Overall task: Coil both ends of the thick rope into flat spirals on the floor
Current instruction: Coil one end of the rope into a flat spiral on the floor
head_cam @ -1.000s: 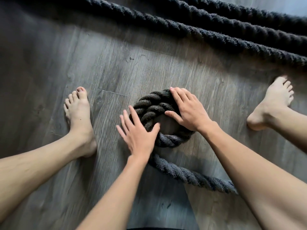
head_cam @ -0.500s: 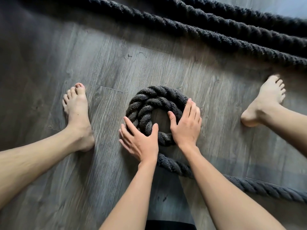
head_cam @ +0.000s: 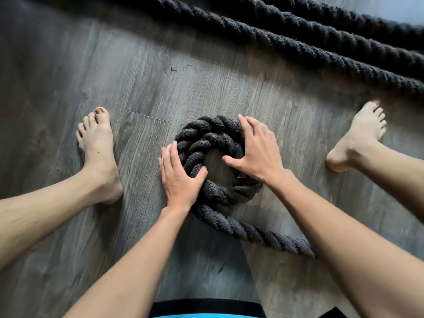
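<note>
A thick dark twisted rope forms a small flat coil (head_cam: 206,138) of about two turns on the grey wood floor (head_cam: 142,83), with bare floor showing in its middle. My left hand (head_cam: 179,177) lies on the coil's left side, thumb hooked over the inner turn. My right hand (head_cam: 257,154) presses on the coil's right side, fingers spread over the outer turn and thumb reaching into the middle. The rope's free run (head_cam: 257,232) leaves the coil at the bottom and trails right, under my right forearm.
Three more stretches of the same rope (head_cam: 298,42) lie side by side across the top right. My bare left foot (head_cam: 98,152) stands left of the coil and my bare right foot (head_cam: 358,138) to its right. A black and blue garment edge (head_cam: 206,308) shows at the bottom.
My right hand has shifted from the coil's lower right up onto its right and top side. The left hand stays on the left side. The coil looks turned and tighter, and the trailing run lies closer in.
</note>
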